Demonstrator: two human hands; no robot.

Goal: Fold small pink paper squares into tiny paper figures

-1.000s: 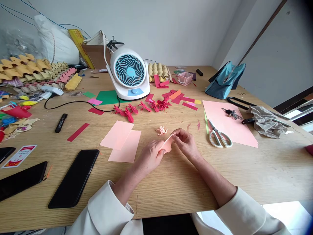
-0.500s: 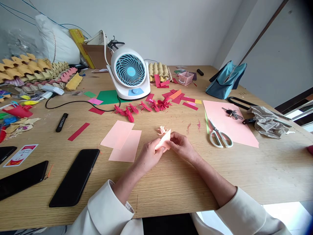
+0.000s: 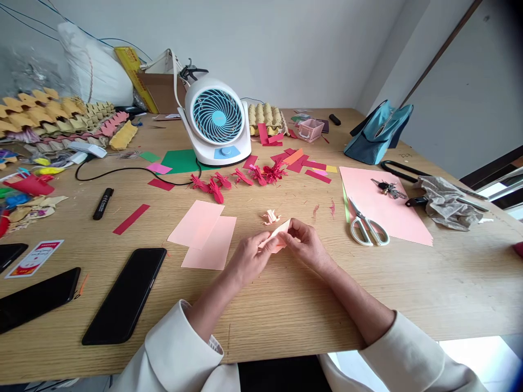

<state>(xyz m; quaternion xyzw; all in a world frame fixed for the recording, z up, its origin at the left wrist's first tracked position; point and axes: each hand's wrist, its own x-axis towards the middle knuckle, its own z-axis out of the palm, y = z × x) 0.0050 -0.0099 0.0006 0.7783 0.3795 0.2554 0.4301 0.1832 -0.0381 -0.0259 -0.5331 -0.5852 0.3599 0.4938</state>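
Note:
A small folded piece of pale pink paper (image 3: 280, 231) is pinched between both hands, just above the table. My left hand (image 3: 252, 255) grips its left side with thumb and fingers. On its right side, my right hand (image 3: 305, 243) holds the upper edge, fingers pressed together. Just beyond the hands lies a small crumpled-looking pink paper piece (image 3: 271, 217), touched by neither hand. Two overlapping pale pink sheets (image 3: 198, 224) lie flat to the left. White-handled scissors (image 3: 369, 228) rest at the right, partly over a stack of larger pink sheets (image 3: 378, 201).
A white fan (image 3: 218, 122) stands behind a row of red paper shapes (image 3: 216, 188). Black phones (image 3: 125, 296) and a marker (image 3: 103, 203) lie at the left. Keys (image 3: 391, 189), crumpled grey material (image 3: 448, 202) and a blue bag (image 3: 378, 133) are at the right.
The folded paper has tilted lower and to the right between my fingers. My right hand's fingers have shifted along it, and the small pink piece behind is now more fully visible.

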